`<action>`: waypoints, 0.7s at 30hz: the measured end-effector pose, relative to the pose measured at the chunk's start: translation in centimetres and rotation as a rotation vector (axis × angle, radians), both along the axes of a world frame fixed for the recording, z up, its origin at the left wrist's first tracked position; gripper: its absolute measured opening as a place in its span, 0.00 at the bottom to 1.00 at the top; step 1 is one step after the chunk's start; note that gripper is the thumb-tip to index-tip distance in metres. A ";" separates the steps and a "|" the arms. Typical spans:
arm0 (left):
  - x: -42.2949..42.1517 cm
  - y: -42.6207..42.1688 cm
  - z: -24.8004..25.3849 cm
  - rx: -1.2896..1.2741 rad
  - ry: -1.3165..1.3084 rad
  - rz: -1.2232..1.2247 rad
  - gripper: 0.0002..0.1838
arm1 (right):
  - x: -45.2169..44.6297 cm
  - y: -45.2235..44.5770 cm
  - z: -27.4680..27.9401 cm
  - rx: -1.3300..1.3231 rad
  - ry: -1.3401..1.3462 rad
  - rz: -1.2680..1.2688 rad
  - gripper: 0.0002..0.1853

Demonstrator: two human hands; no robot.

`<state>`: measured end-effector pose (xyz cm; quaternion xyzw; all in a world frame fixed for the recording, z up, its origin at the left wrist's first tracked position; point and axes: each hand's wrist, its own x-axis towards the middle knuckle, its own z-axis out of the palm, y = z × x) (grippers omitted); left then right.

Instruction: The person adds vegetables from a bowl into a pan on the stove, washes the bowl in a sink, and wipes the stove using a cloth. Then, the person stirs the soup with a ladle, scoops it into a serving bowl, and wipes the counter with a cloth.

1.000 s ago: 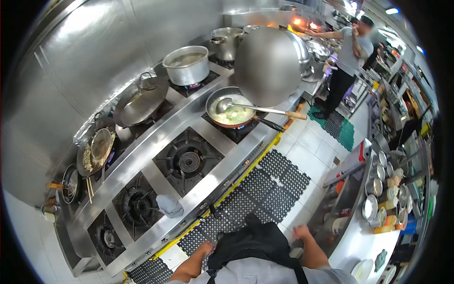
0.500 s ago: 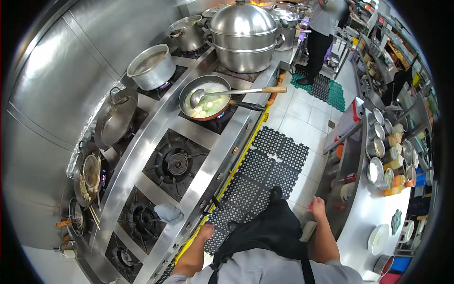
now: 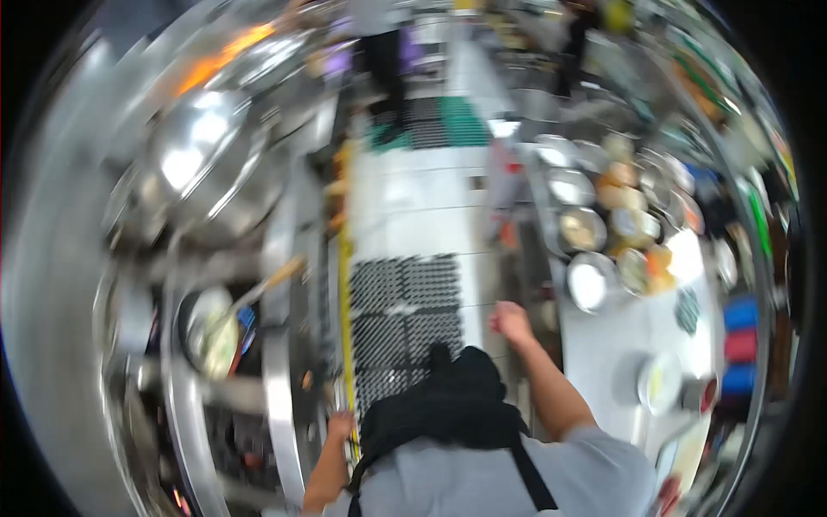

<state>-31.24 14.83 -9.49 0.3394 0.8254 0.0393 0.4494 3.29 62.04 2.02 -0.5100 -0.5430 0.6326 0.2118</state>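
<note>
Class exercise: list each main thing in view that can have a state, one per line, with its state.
Left hand: nothing visible held
Right hand: nothing visible held
Frying pan: on stove, containing pale food
Ladle: resting in the pan
Steamer pot: lid on
Flame: burning
Plate: holding pale food, blurred
Black perforated mats: flat on floor

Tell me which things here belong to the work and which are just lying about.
Probably the work's, by nearness:
stove, beside the left hand
pan and ladle on the stove
counter, near the right hand

Apparently just lying about:
black floor mat
white dish on the counter
</note>
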 end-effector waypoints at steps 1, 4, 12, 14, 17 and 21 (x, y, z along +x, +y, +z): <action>-0.7 0.2 -3.2 0.408 0.043 0.248 0.11 | -1.9 0.9 3.2 -0.100 0.063 -0.154 0.15; -1.9 6.7 4.6 0.523 0.033 0.060 0.08 | -5.9 5.6 7.2 -0.128 0.106 -0.179 0.13; -7.5 13.1 3.3 0.393 -0.257 0.362 0.13 | -15.4 19.5 11.2 -0.177 0.341 -0.158 0.13; -10.0 11.8 -2.6 0.563 0.482 -0.376 0.14 | -17.0 23.2 11.6 -0.205 0.404 -0.207 0.16; -11.3 14.3 2.3 0.399 0.024 0.140 0.15 | -19.1 30.3 11.8 -0.205 0.499 -0.420 0.25; -11.6 17.2 7.4 0.434 -0.178 0.459 0.12 | -18.4 42.3 8.3 -0.278 0.587 -0.606 0.51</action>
